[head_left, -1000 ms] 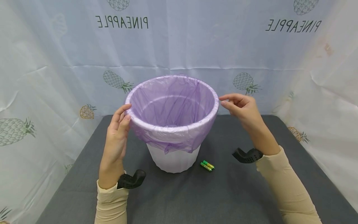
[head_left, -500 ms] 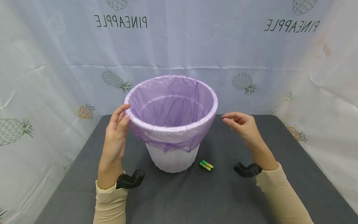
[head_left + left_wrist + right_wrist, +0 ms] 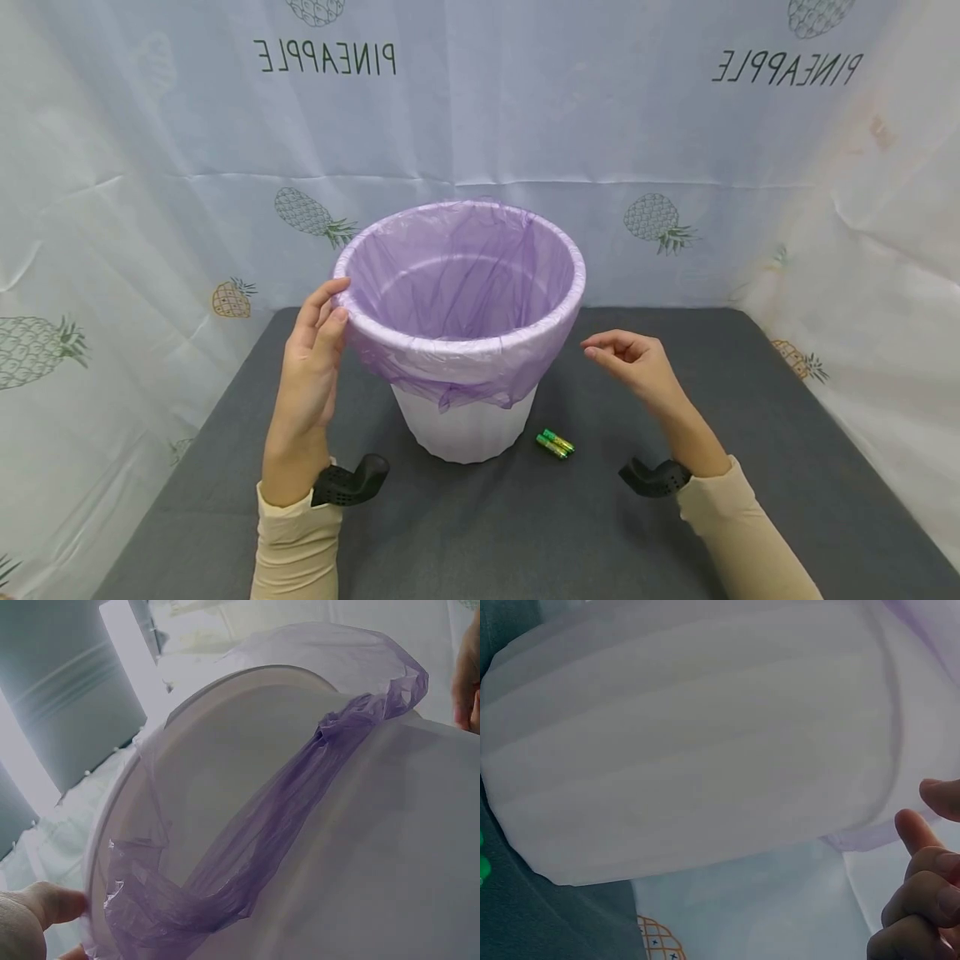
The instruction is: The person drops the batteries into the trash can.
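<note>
A white trash can [image 3: 457, 429] stands upright in the middle of the table, lined with a purple trash bag [image 3: 465, 308] folded over its rim. At the rim's left side, my left hand [image 3: 303, 375] holds the bag-covered edge with fingertips and thumb. The left wrist view shows the thumb [image 3: 60, 904] against the rim, with the other fingers mostly hidden. My right hand [image 3: 637, 367] hovers to the right of the can, apart from it, with loosely bent fingers and nothing in them. Two green-and-gold batteries [image 3: 555, 444] lie side by side below it, near the can's base.
A dark grey cloth covers the table [image 3: 480, 542]. White curtains [image 3: 525, 108] printed with pineapples hang behind and on both sides. A black wrist camera mount [image 3: 352, 482] sticks out from the left wrist, another mount [image 3: 652, 477] from the right.
My right hand has left the right side of the rim and come down toward me, slightly left at the end. The left hand stays at the rim; can and batteries have not moved.
</note>
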### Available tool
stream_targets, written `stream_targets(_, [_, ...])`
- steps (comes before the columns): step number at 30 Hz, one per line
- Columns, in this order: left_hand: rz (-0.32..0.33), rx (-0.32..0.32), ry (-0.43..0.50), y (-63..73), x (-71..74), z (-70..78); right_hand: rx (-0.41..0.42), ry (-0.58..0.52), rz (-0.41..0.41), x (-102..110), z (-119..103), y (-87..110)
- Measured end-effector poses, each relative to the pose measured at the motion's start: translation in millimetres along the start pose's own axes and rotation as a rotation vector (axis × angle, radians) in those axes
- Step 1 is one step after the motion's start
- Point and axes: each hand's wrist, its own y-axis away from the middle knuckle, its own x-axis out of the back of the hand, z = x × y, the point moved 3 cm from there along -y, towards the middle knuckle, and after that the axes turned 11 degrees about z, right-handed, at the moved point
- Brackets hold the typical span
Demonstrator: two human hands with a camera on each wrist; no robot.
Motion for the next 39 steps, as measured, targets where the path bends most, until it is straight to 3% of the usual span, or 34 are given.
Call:
stream_targets(8, [0.015, 0.003, -0.001, 0.1, -0.1, 0.7, -0.036, 0.052, -0.037, -2.7, 15.4, 12.2])
stream_targets(15, [0.02, 0.003, 0.004, -0.3, 0.4, 0.7, -0.019, 0.044, -0.104, -5.5, 29.1, 22.5])
stream_targets(23, [0.02, -0.018, 0.033, 1.3, 3.1, 0.4, 0.03, 0.034, -0.21, -9.0, 45.1, 20.7])
stream_targets(32, [0.011, -0.021, 0.026, 1.2, 1.4, 0.4, -0.06, 0.07, -0.336, -11.9, 66.3, 27.3])
stream_targets(39, [0.013, -0.001, -0.01, 0.4, -0.5, 0.8, -0.08, 0.109, -0.359, -13.1, 82.5, 30.6])
